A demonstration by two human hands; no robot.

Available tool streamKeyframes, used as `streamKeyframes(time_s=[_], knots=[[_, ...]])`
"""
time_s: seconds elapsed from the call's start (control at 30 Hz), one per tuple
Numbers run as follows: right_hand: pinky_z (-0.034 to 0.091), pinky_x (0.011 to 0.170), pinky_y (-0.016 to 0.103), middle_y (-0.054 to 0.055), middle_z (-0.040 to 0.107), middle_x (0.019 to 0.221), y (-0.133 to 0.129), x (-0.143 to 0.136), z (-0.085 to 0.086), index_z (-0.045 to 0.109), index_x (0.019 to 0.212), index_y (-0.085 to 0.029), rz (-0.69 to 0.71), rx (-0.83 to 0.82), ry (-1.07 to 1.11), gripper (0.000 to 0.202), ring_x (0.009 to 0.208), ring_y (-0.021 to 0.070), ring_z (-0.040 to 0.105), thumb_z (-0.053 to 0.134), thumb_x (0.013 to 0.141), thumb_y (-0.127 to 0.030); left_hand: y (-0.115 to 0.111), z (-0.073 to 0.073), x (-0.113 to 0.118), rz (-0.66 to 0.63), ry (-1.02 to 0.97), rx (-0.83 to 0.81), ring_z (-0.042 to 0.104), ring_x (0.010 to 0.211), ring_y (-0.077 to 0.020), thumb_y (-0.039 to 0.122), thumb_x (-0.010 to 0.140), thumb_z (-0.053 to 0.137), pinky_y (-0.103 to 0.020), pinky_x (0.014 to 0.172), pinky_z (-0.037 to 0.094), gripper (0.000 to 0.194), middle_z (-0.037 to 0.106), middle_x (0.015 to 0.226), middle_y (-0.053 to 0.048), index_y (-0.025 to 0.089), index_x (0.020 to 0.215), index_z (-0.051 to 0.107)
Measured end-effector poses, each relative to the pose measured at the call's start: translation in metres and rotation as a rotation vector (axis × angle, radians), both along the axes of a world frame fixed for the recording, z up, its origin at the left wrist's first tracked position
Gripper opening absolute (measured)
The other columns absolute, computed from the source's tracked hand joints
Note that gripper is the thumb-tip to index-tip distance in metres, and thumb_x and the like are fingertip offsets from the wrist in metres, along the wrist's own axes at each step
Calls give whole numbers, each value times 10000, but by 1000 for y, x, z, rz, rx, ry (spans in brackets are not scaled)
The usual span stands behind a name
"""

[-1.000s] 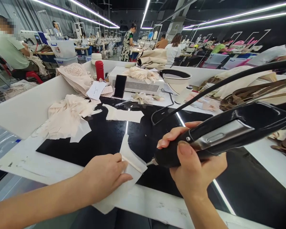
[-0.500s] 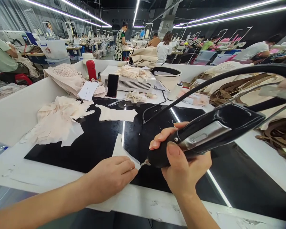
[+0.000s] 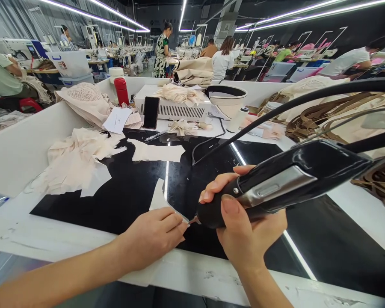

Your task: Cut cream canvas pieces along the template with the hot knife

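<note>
My left hand (image 3: pixel 155 233) has its fingers pressed together on the near end of a cream fabric piece (image 3: pixel 158 197), on the black board (image 3: pixel 131 201). My right hand (image 3: pixel 244 214) is wrapped round a black handheld tool (image 3: pixel 282 184) with a silver lever on its side. The tool's narrow tip points left and meets the fabric's edge beside my left fingertips. Farther back on the board lies a second cream piece (image 3: pixel 158 152), flat. A crumpled heap of cream fabric (image 3: pixel 77 158) rests at the board's left.
A black cable (image 3: pixel 276 109) arches over the right side. Behind the board stand a white vented box (image 3: pixel 170 111), a phone (image 3: pixel 151 112), a red bottle (image 3: pixel 121 91) and a visor (image 3: pixel 227 100). Brown straps (image 3: pixel 321 115) lie at right. Several people sit or stand beyond.
The tool's rear end has swung slightly to the right, while its tip stays at the fabric's edge. My left hand still presses the same piece. The whole view has shifted a little.
</note>
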State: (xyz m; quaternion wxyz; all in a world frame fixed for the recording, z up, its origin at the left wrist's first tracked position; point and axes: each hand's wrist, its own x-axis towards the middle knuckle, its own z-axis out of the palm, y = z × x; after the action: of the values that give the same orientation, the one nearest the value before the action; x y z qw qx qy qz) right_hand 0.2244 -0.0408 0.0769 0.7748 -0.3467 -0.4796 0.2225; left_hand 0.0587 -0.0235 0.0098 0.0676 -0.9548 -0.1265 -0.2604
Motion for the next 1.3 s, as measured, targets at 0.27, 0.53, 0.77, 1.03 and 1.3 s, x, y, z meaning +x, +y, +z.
streamKeyframes(time_s=[0.27,0.53,0.77,1.03,1.3], knots=[[547,470,299,-13,729,780,-3,0,2,669,1086,-254,52,5,37,333,536,152,634,878,837,-324,-5,8,-3,70,4,-59,683,918,-200,183,1089,527,-330,856,602,228,724,1046,-98,38,1199,664],[546,465,297,-5,731,795,-5,1,-2,671,1117,-260,50,-2,29,349,546,157,648,871,842,-338,-9,7,-5,95,-2,-85,689,939,-209,179,1110,452,-342,876,613,256,728,1050,-95,80,1174,679],[540,465,301,-13,703,758,-3,-1,2,657,1085,-258,30,-20,31,351,547,163,637,873,830,-363,-10,5,-8,84,-29,-120,693,983,-221,168,1101,473,-346,922,618,245,722,1061,-103,80,1217,670],[555,494,303,-19,708,779,-1,-1,0,661,1101,-250,42,-21,43,354,571,160,648,871,832,-340,-9,4,-13,103,-37,-190,682,1032,-268,179,1055,571,-409,941,640,229,694,1123,-121,125,1246,684],[555,501,317,-23,702,756,6,-4,2,674,1070,-252,37,-8,67,347,557,165,650,884,817,-361,-11,4,-16,134,-18,-257,659,1083,-282,194,1028,625,-422,952,641,250,649,1150,-131,164,1267,690]])
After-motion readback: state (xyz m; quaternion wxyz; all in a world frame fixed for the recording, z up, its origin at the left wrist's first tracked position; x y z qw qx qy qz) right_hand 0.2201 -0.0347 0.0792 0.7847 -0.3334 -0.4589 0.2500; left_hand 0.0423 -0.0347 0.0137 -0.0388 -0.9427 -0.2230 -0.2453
